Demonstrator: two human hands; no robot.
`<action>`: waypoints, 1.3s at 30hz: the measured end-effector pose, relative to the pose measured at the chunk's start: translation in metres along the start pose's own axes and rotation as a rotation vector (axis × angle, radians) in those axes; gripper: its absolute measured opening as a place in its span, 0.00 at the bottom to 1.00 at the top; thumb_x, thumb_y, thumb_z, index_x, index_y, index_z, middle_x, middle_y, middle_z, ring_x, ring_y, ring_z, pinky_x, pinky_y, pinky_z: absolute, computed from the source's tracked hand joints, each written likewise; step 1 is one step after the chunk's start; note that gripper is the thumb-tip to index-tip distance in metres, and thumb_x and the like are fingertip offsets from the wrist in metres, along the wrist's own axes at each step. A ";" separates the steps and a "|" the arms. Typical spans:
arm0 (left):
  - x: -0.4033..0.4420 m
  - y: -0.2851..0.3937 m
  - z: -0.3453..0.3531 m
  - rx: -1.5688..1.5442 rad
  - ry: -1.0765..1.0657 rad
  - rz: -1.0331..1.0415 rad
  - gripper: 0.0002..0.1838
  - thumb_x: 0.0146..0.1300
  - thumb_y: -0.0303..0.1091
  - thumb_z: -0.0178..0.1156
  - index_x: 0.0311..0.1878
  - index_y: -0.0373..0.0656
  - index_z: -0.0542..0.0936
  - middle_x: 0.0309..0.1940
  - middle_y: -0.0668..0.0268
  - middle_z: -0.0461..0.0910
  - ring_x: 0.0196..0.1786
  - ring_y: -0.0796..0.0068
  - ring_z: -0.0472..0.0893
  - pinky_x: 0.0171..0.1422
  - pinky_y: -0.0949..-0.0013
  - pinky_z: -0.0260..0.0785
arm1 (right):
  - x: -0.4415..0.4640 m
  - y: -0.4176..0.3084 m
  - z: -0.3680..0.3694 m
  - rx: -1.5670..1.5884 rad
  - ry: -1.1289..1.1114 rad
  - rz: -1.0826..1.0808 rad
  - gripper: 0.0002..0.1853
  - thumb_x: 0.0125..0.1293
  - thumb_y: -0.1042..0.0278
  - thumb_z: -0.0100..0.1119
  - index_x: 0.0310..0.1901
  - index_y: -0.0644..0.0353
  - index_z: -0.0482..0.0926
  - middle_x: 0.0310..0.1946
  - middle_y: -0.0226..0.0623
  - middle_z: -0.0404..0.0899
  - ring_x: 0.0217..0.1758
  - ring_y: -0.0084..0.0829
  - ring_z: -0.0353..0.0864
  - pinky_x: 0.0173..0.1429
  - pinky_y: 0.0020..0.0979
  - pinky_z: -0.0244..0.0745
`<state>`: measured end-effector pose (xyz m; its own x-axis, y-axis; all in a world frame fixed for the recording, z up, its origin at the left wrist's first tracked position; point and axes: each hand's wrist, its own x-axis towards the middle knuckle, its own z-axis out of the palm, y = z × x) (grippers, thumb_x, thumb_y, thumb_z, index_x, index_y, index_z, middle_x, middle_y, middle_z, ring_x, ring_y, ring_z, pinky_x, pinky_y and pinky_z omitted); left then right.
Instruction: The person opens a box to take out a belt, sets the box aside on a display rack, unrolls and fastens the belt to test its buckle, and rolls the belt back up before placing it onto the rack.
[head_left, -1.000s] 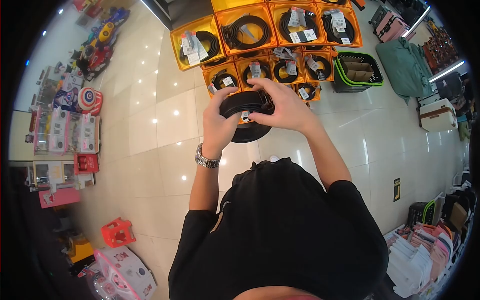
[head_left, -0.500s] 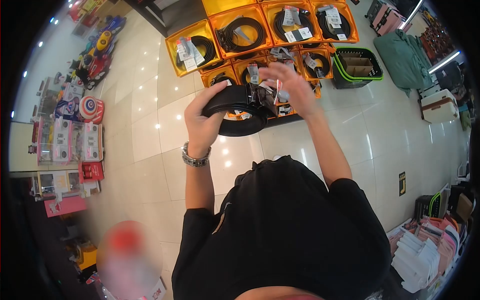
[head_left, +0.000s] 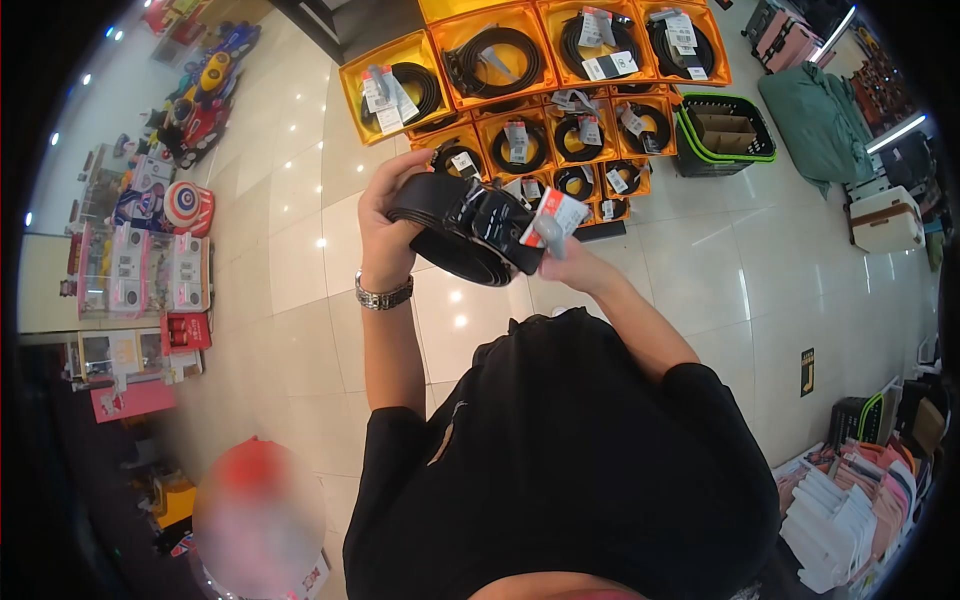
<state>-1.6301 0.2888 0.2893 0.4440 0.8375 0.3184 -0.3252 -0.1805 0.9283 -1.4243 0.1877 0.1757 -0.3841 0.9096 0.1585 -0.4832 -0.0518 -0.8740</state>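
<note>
A coiled black belt [head_left: 432, 200] with a shiny dark buckle [head_left: 492, 218] is held up in front of my body. My left hand [head_left: 386, 232] is closed around the left side of the coil, and a metal watch sits on that wrist. At the buckle end, my right hand [head_left: 578, 268] grips the belt's edge, its fingers partly hidden by the belt and tag. A white and red price tag [head_left: 562, 212] with a grey plastic piece stands up from that end, just above my right hand.
Beyond my hands, yellow-orange boxes [head_left: 395, 85] with coiled, tagged belts stand in rows on a display. Right of them is a black basket with a green rim [head_left: 725, 155]. Toy cars [head_left: 200, 125] line the left; a blurred person [head_left: 260, 520] is at lower left.
My right hand has come down from beside the display to the belt's buckle end and closed there. The belt has tilted, its right end lower, and the price tag now shows clearly.
</note>
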 end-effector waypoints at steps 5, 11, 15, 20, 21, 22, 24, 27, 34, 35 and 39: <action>-0.005 -0.017 -0.015 0.002 -0.108 -0.012 0.17 0.48 0.22 0.66 0.43 0.35 0.77 0.39 0.65 0.79 0.41 0.79 0.78 0.48 0.78 0.70 | 0.007 -0.047 0.028 -0.520 -0.234 -0.209 0.31 0.49 0.64 0.70 0.54 0.65 0.69 0.54 0.39 0.67 0.58 0.32 0.64 0.63 0.34 0.59; -0.011 -0.011 -0.005 -0.273 -0.447 0.073 0.10 0.59 0.31 0.63 0.37 0.36 0.73 0.23 0.68 0.66 0.22 0.79 0.63 0.27 0.73 0.56 | 0.016 -0.041 0.025 0.042 -0.265 -0.246 0.21 0.59 0.60 0.51 0.44 0.72 0.78 0.38 0.45 0.79 0.44 0.37 0.78 0.55 0.35 0.68; -0.011 -0.013 -0.010 -0.080 -0.495 0.086 0.12 0.56 0.31 0.66 0.38 0.35 0.75 0.24 0.66 0.70 0.25 0.78 0.68 0.29 0.74 0.59 | 0.008 -0.051 0.044 -0.110 -0.237 -0.121 0.32 0.63 0.44 0.49 0.48 0.73 0.77 0.40 0.45 0.80 0.47 0.36 0.79 0.56 0.33 0.69; -0.010 -0.013 -0.019 0.162 -0.521 -0.030 0.15 0.46 0.22 0.65 0.41 0.37 0.80 0.36 0.66 0.79 0.38 0.77 0.78 0.45 0.74 0.69 | 0.011 -0.067 0.063 -0.354 -0.209 0.080 0.18 0.61 0.59 0.63 0.43 0.66 0.79 0.34 0.28 0.79 0.38 0.17 0.72 0.46 0.23 0.69; -0.010 -0.013 -0.020 0.193 -0.540 -0.035 0.17 0.44 0.21 0.64 0.42 0.38 0.80 0.37 0.66 0.79 0.39 0.77 0.78 0.46 0.74 0.69 | 0.010 -0.065 0.064 -0.350 -0.206 0.080 0.18 0.61 0.59 0.63 0.43 0.66 0.79 0.34 0.28 0.79 0.38 0.17 0.72 0.46 0.23 0.69; -0.009 -0.013 -0.021 0.192 -0.542 -0.037 0.17 0.44 0.21 0.64 0.42 0.38 0.80 0.37 0.66 0.79 0.39 0.77 0.78 0.46 0.74 0.69 | 0.010 -0.061 0.063 -0.370 -0.194 0.059 0.17 0.61 0.58 0.63 0.43 0.66 0.79 0.32 0.27 0.78 0.37 0.16 0.72 0.43 0.22 0.69; -0.007 -0.013 -0.023 0.180 -0.553 -0.065 0.19 0.46 0.21 0.64 0.46 0.38 0.78 0.43 0.64 0.77 0.46 0.75 0.76 0.51 0.72 0.68 | 0.010 -0.054 0.062 -0.438 -0.131 -0.011 0.14 0.60 0.60 0.64 0.39 0.64 0.80 0.27 0.27 0.79 0.30 0.16 0.73 0.34 0.21 0.68; -0.005 0.004 0.000 0.587 -0.269 0.164 0.23 0.48 0.22 0.63 0.51 0.40 0.75 0.49 0.63 0.74 0.52 0.72 0.73 0.56 0.70 0.65 | 0.011 -0.060 0.071 -0.582 -0.004 -0.190 0.13 0.58 0.62 0.66 0.34 0.64 0.80 0.22 0.30 0.79 0.23 0.18 0.73 0.30 0.22 0.68; -0.021 0.017 -0.001 0.424 -0.083 -0.110 0.15 0.64 0.32 0.55 0.51 0.36 0.74 0.38 0.67 0.75 0.39 0.77 0.73 0.45 0.73 0.66 | 0.015 -0.076 0.068 -0.922 0.274 -0.280 0.17 0.53 0.58 0.69 0.26 0.66 0.78 0.18 0.40 0.75 0.21 0.29 0.75 0.26 0.29 0.67; -0.022 0.019 0.000 0.272 -0.218 -0.241 0.16 0.67 0.36 0.52 0.50 0.34 0.74 0.35 0.68 0.76 0.37 0.78 0.73 0.43 0.74 0.66 | 0.017 -0.078 0.069 -0.982 0.303 -0.323 0.18 0.53 0.57 0.69 0.27 0.67 0.78 0.19 0.40 0.74 0.21 0.31 0.75 0.26 0.30 0.67; -0.031 0.004 0.010 0.093 -0.288 -0.266 0.22 0.69 0.46 0.51 0.52 0.35 0.75 0.33 0.70 0.75 0.35 0.80 0.71 0.40 0.77 0.63 | 0.023 -0.077 0.070 -0.846 0.304 -0.195 0.17 0.56 0.57 0.67 0.33 0.67 0.80 0.21 0.38 0.77 0.22 0.26 0.75 0.27 0.28 0.68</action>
<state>-1.6365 0.2565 0.2851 0.7226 0.6849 0.0933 -0.0963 -0.0339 0.9948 -1.4508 0.1837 0.2788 -0.0746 0.9460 0.3155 0.2653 0.3238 -0.9082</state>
